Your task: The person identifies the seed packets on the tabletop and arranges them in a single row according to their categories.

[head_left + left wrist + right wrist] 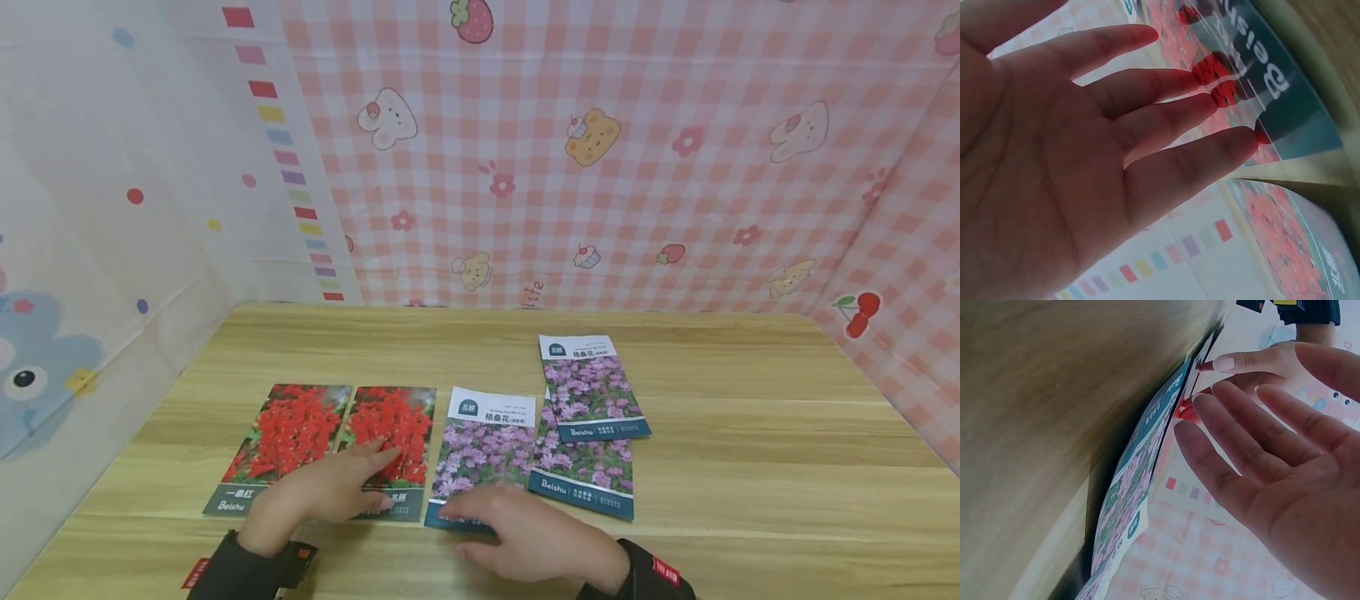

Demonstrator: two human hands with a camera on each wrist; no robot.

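Two seed packets with red flowers lie side by side, the outer red packet (288, 429) and the inner red packet (393, 412). My left hand (330, 487) spreads straight fingers over the inner one; in the left wrist view its fingertips rest on a red packet (1307, 103). Just right of these lies a seed packet with purple flowers (491, 446). My right hand (532, 533) reaches over its bottom edge with fingers extended, hiding part of the dark strip. In the right wrist view, the right fingers stay loosely straight and hold nothing.
To the right, an upper purple packet (592, 387) overlaps a lower purple packet (585, 477) at an angle. All lie on a wooden table (750, 433). A pink checked cloth (637, 192) hangs behind the table, with a white patterned cloth (97, 250) at the left.
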